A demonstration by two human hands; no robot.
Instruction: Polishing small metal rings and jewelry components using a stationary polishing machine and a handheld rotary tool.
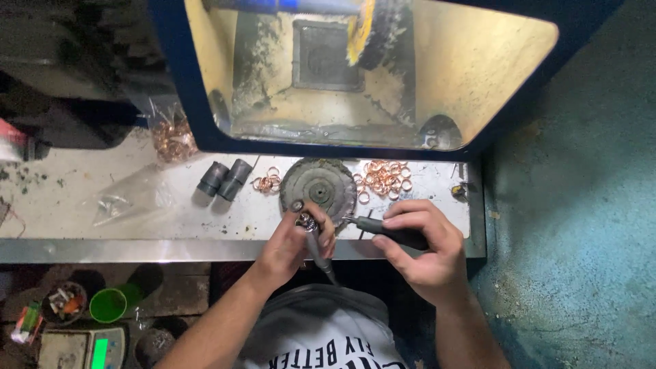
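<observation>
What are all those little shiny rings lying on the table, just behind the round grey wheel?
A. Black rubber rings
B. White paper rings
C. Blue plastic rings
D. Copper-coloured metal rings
D: the small rings heaped on the metal bench beside the round grey wheel gleam an orange-pink copper colour.

Two dark grey cylindrical sleeves (224,180); loose copper-coloured rings (383,179) (scattered in a heap); crumpled clear plastic bag (130,199); green plastic cup (108,305); small digital scale (83,348); blue-framed polishing hood (179,82).

Grimy metal bench (137,232) with copper rings (383,178), round disc (319,186), two grey tubes (224,180).
</observation>
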